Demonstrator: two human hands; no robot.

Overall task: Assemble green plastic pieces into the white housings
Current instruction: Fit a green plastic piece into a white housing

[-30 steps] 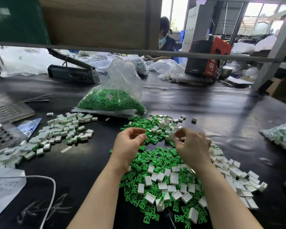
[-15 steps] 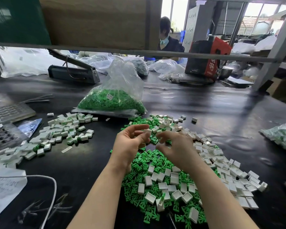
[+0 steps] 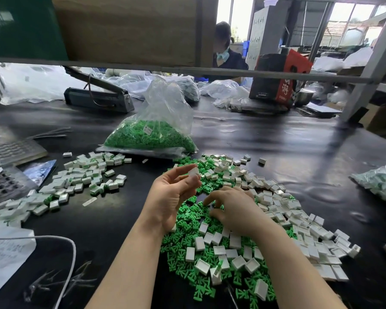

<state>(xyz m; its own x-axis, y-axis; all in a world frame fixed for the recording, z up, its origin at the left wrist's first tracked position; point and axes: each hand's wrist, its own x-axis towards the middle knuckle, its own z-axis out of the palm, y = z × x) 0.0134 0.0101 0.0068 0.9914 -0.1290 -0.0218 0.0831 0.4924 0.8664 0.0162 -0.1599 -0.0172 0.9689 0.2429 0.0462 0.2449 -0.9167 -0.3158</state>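
Left hand (image 3: 172, 197): holds a white housing (image 3: 194, 171) pinched at its fingertips, raised above the pile.
Right hand (image 3: 234, 208): has dropped from beside the left onto the green pieces (image 3: 187, 221), fingers curled; grasp unclear.
Open room: bare dark surface (image 3: 276, 141) beyond the pile; bag of green pieces (image 3: 152, 139) just behind.

Red-and-black carton (image 3: 281, 79) with white Chinese character 海 on its red side (smaller print unreadable), bag label illegible
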